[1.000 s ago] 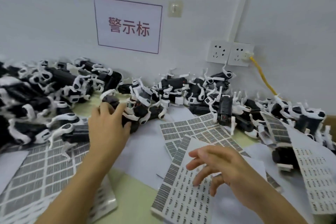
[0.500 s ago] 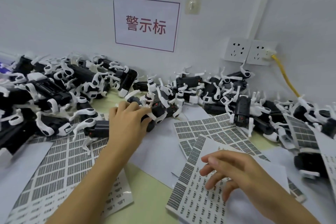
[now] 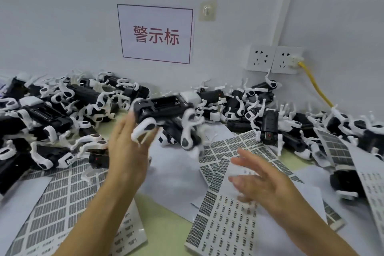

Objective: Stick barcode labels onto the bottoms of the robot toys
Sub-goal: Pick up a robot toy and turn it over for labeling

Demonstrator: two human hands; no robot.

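My left hand [image 3: 126, 151] holds a black-and-white robot toy [image 3: 166, 108] lifted above the table, its underside with the battery slot facing me; the fingers lie behind the toy and are blurred. My right hand [image 3: 264, 181] hovers with spread fingers, blurred, over a sheet of barcode labels [image 3: 220, 224] and holds nothing that I can make out. A second label sheet [image 3: 234, 147] lies just beyond it, partly under another toy [image 3: 269, 129].
Heaps of robot toys lie at the left [image 3: 52, 114] and along the wall at the right [image 3: 249, 100]. More label sheets cover the table at the left [image 3: 58, 203] and far right [image 3: 332, 147]. Wall sockets [image 3: 274, 59] with a yellow cable [image 3: 315, 87] sit behind.
My left hand has lifted a robot toy out of the pile and turned it bottom up. My right hand has risen off the label sheet with fingers spread.
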